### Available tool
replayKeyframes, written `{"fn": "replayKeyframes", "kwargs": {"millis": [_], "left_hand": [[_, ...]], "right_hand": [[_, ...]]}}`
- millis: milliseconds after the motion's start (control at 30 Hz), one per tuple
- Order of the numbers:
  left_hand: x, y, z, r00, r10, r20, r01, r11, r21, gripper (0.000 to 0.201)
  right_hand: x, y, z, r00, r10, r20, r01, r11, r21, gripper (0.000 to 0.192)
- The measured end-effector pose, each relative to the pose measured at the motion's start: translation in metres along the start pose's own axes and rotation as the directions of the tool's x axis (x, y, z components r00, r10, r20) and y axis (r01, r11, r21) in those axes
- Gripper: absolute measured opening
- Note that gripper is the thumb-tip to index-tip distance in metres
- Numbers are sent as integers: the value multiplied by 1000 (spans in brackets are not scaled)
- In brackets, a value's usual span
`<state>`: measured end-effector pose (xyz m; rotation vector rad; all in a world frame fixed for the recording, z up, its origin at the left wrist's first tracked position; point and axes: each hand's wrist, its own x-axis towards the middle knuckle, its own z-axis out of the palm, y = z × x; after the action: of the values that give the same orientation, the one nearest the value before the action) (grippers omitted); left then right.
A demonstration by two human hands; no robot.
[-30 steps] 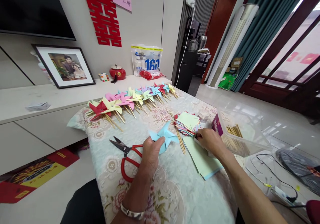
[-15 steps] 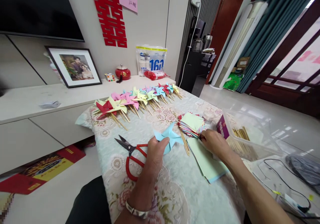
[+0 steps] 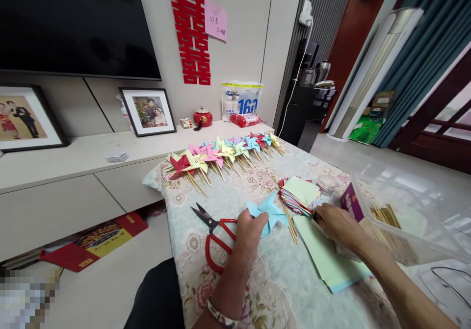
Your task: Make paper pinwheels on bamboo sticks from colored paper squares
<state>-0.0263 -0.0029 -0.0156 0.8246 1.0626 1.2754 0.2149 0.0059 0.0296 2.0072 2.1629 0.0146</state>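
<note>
Pinwheel (image 3: pixel 268 212), pale blue paper, sits near the middle of the table (image 3: pixel 290 290), pinched at its lower edge by the left hand (image 3: pixel 251 228), whose thumb and fingers close on a blade. The right hand (image 3: pixel 335 222) rests just to the right, fingertips closed at the edge of a stack of cut coloured squares (image 3: pixel 300 195); what it grips is too small to tell. A few sticks (image 3: pixel 290 223) lie between the two hands. Green sheets (image 3: pixel 326 260) lie under the right wrist. Red-handled scissors (image 3: pixel 215 233) lie open just left of the left hand. At the far end of the flowered cloth, finished pinwheels (image 3: pixel 221 153) lie in a row. A clear tub (image 3: pixel 401 221) with more sticks stands on the right, a purple box (image 3: pixel 350 206) against it. Beyond the table runs a low white cabinet (image 3: pixel 73 167) with framed photos (image 3: pixel 148 111), a red pot (image 3: pixel 202 118), and a dark screen (image 3: pixel 73 25) on the wall above.
</note>
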Motion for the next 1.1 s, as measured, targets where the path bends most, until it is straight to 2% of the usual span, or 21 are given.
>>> {"fn": "replayKeyframes", "kwargs": {"millis": [167, 300, 600, 867, 1100], "left_hand": [[-3, 6, 1, 1000, 0, -12, 0, 1000, 5, 18], [-3, 9, 4, 1000, -16, -26, 15, 1000, -9, 17], [-2, 9, 5, 999, -30, -44, 29, 999, -21, 15], [-2, 12, 7, 999, -29, -31, 28, 999, -28, 13], [-4, 16, 8, 999, -31, -34, 30, 999, -33, 12]], "right_hand": [[-2, 1, 3, 1000, 1, -2, -1, 1000, -12, 29], [-6, 3, -2, 999, -50, 8, 50, 999, -4, 25], [-3, 6, -3, 997, -76, -23, 76, 997, 0, 24], [-8, 7, 0, 995, -21, -97, 22, 1000, 12, 24], [-13, 8, -2, 964, 74, -255, -60, 996, 64, 17]]}}
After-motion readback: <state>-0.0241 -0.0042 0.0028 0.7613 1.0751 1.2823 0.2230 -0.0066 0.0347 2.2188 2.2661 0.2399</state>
